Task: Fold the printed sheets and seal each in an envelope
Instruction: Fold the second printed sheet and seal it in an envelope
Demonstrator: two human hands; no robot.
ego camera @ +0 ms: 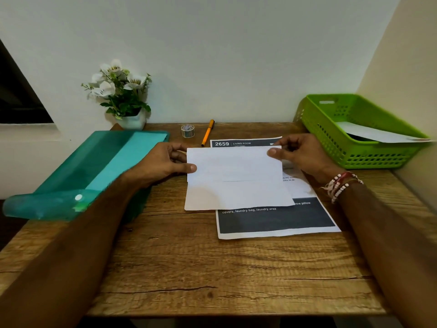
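A white folded sheet (234,164) is held just above the wooden desk (189,268). My left hand (165,162) pinches its left edge and my right hand (300,152) pinches its upper right corner. Its lower flap (236,195) hangs down over a printed sheet (276,218) with dark bands and white text, which lies flat on the desk under it. A white envelope (378,134) lies in the green basket (354,159) at the right.
A teal plastic folder (94,166) lies at the left, hanging past the desk edge. A small tape roll (187,130), an orange pen (208,132) and a white pot of flowers (123,95) stand along the back wall.
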